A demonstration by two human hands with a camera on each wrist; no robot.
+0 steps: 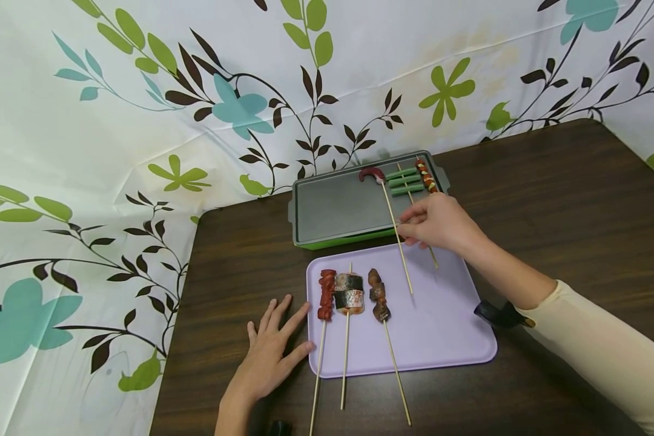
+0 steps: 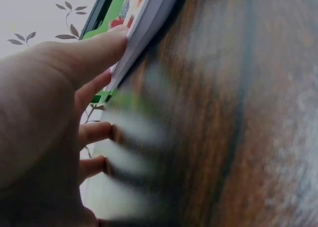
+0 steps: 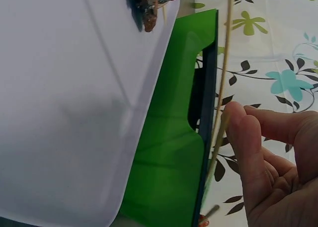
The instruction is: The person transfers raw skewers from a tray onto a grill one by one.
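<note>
Left hand: the left hand [image 1: 269, 354] lies flat on the dark table [image 1: 550, 200], fingers spread, thumb against the edge of the lilac tray [image 1: 441, 327]
Tray: three loaded skewers side by side, a red sausage skewer [image 1: 326, 295], a fish-roll skewer [image 1: 349, 293], a brown meat skewer [image 1: 378, 295]
Grill: a green grill pan [image 1: 338, 209] behind the tray holds a curled sausage skewer [image 1: 372, 174]
Right hand: the right hand [image 1: 441, 223] pinches that skewer's stick over the grill's near edge

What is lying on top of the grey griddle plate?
On the grey griddle plate: a red sausage skewer, a green bean skewer and a mixed red-yellow skewer. The right hand covers their stick ends.
</note>
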